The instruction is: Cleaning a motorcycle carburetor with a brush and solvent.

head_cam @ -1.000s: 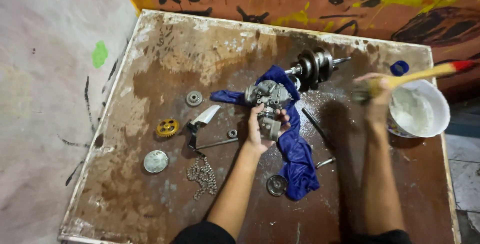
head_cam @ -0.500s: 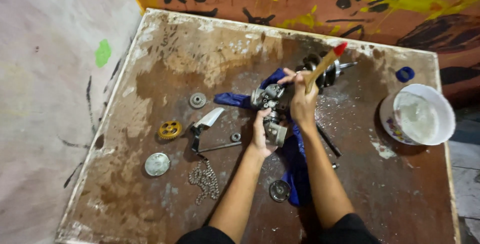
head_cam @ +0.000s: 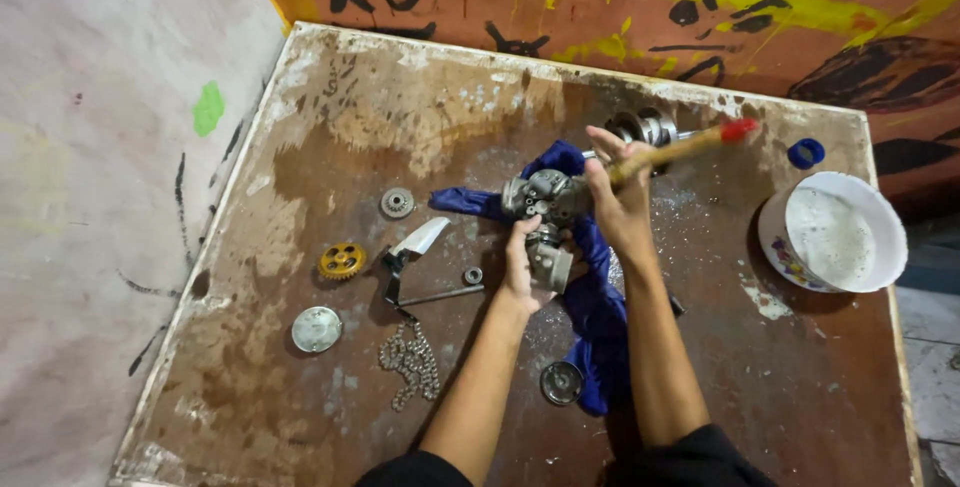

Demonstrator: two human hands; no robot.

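Observation:
My left hand (head_cam: 522,265) grips a grey metal carburetor (head_cam: 545,215) and holds it just above a blue cloth (head_cam: 595,297) spread on the brown table (head_cam: 330,127). My right hand (head_cam: 618,192) is closed around a brush with a wooden handle and a red tip (head_cam: 690,145); its bristle end sits against the top of the carburetor. Behind my right hand lies a metal crankshaft (head_cam: 645,127), partly hidden.
Left of the carburetor lie a small grey gear (head_cam: 397,203), a yellow gear (head_cam: 342,261), a round metal cap (head_cam: 316,329), a chain (head_cam: 410,362), a lever part (head_cam: 410,252), a washer (head_cam: 473,275). A round disc (head_cam: 561,383) lies near the cloth. A white bowl (head_cam: 835,232) and blue cap (head_cam: 805,153) stand right.
My right hand came from the white bowl over to the carburetor with the brush. The brush handle now points more to the right. My left hand has kept its hold.

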